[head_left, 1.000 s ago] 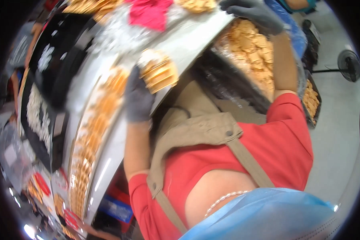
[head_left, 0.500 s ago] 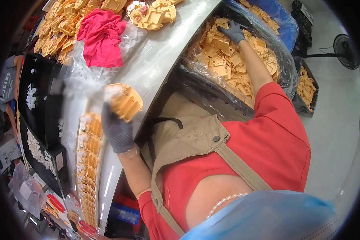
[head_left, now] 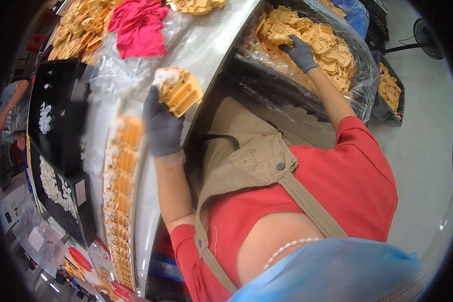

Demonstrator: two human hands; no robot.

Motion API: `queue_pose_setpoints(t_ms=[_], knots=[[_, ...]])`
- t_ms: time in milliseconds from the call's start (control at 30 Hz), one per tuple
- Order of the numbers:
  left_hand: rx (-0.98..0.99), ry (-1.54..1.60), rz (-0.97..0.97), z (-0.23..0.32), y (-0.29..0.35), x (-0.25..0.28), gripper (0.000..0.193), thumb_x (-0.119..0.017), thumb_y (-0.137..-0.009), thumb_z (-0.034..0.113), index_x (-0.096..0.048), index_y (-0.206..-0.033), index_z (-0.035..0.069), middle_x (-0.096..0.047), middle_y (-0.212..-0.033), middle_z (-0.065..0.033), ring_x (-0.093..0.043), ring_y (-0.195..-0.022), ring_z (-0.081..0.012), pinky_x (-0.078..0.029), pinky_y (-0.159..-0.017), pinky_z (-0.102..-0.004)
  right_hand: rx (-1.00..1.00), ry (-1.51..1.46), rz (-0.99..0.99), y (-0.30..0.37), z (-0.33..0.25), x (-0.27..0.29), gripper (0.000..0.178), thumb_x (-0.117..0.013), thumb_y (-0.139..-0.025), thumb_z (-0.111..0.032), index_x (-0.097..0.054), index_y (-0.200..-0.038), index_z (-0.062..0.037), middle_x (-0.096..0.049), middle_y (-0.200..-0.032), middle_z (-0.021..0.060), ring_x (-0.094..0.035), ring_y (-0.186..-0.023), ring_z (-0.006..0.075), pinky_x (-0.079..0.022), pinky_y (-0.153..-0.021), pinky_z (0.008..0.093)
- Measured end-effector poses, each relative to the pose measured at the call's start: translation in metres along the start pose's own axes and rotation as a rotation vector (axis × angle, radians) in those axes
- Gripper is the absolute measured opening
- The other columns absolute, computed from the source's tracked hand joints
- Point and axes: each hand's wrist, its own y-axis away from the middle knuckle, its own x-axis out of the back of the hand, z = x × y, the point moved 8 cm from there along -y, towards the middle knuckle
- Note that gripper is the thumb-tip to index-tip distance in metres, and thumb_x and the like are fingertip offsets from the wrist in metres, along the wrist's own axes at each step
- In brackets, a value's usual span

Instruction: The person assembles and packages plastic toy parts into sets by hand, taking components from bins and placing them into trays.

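My left hand (head_left: 163,126), in a grey glove, grips a rounded yellow plastic housing (head_left: 182,93) with white round pieces (head_left: 167,76) at one side. It is raised over the table, near the table's edge. To the right, my right hand (head_left: 302,54), also gloved, reaches over a bin heaped with loose yellow plastic housings (head_left: 332,50). Its thumb and fingers close on one yellow plastic housing (head_left: 279,39) at the heap's left part. A long row of yellow housings with white pieces (head_left: 121,186) stands on the table to the left of my left arm.
Clear plastic film lines the black bin (head_left: 272,80). A pink cloth (head_left: 138,27) lies beside a yellow pile (head_left: 83,30). Black trays (head_left: 60,121) with small white parts stand at the left. Another person's arm (head_left: 12,100) shows at the far left. A fan (head_left: 428,38) stands at right.
My right hand has drawn nearer across the heap and now pinches a housing. My left hand, still holding its housing, has moved up and right in view. The whole view has shifted slightly.
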Motion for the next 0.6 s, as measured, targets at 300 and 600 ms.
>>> queue_pose_setpoints(t_ms=[300,600], knots=[[0.036,0.240,-0.090,0.019,0.021,0.015,0.041,-0.046,-0.096,0.031,-0.049,-0.124,0.003,-0.054,-0.122,-0.0130,-0.051,-0.115,-0.0281,-0.038,-0.102,-0.0443,-0.225,-0.751,-0.256,0.036,-0.122,0.038,0.045,-0.067,-0.084,-0.029,-0.056,-0.117,-0.0008,-0.060,-0.097,0.0013,-0.055,-0.080,0.0095,-0.045,-0.072,0.0250],[-0.013,0.258,-0.142,0.032,0.057,0.018,0.042,-0.048,-0.095,0.033,-0.048,-0.123,0.002,-0.055,-0.120,-0.0135,-0.051,-0.115,-0.0274,-0.039,-0.102,-0.0425,0.043,-0.915,-0.867,0.100,-0.340,0.020,0.049,-0.066,-0.081,-0.018,-0.050,-0.124,-0.0010,-0.059,-0.096,0.0016,-0.054,-0.080,0.0072,-0.044,-0.069,0.0203]])
